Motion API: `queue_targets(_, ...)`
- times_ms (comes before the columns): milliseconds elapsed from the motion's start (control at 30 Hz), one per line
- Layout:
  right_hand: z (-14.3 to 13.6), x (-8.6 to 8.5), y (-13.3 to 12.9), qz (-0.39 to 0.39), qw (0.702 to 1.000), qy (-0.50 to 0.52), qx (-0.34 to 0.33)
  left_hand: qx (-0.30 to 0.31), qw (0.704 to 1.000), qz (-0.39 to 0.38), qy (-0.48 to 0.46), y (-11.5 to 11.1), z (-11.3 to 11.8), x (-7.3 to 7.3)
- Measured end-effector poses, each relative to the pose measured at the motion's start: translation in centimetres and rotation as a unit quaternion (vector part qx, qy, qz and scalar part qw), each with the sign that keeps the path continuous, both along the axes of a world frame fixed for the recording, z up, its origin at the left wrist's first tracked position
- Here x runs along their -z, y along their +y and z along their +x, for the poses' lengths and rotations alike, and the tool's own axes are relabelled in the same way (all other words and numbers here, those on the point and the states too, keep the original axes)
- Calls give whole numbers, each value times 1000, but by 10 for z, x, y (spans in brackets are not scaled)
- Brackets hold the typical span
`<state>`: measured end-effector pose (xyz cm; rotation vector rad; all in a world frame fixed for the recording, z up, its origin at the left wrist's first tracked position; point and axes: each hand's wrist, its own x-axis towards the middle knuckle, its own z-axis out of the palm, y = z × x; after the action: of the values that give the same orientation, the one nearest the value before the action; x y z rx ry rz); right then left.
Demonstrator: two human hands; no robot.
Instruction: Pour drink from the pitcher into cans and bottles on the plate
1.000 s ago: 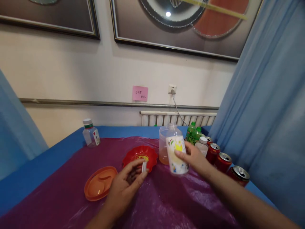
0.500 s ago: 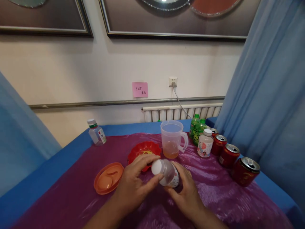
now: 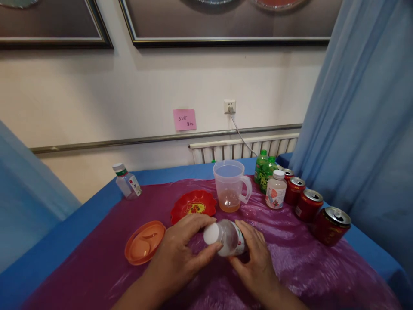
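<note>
A clear plastic bottle (image 3: 228, 237) with a white cap (image 3: 211, 234) and a printed label lies tilted between my hands, its cap towards the left. My right hand (image 3: 258, 256) wraps round the labelled lower body. At the other end, my left hand (image 3: 180, 245) has its thumb and fingers closed about the cap. Just beyond them are a red scalloped dish (image 3: 180, 209) with a yellow print and a clear measuring jug (image 3: 229, 183) holding some amber liquid. The orange divided plate (image 3: 144, 243) lies left of my left hand.
Another capped bottle (image 3: 128, 183) stands at the back left. At the right are a capped bottle with a pink print (image 3: 276, 191), green bottles (image 3: 267, 172) and several red cans (image 3: 332, 227). Purple plastic sheeting (image 3: 97, 262) covers the blue tabletop (image 3: 180, 172). Blue curtains (image 3: 364, 129) hang at both sides.
The bottle has turned slightly in my hands and lies more level. My grip on it stays much the same. The whole view has shifted a little.
</note>
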<state>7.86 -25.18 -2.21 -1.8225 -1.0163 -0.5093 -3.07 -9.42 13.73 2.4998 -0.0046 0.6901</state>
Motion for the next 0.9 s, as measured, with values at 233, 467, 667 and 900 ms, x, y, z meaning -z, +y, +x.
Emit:
queue_targets(233, -5, 0, -1, 19, 996, 77, -42, 39, 998, -38, 27, 4, -1, -2)
queue_targets(467, -14, -20, -4, 15, 950, 231, -209, 132, 971, -137, 144, 9, -9, -14)
queue_targets(667, -24, -23, 0, 13, 943, 239, -232, 102, 971, -173, 132, -10, -12, -3)
queue_targets(900, -32, -31, 0, -12, 876, 320, -361, 304, 868, -305, 247, -6, -13, -26)
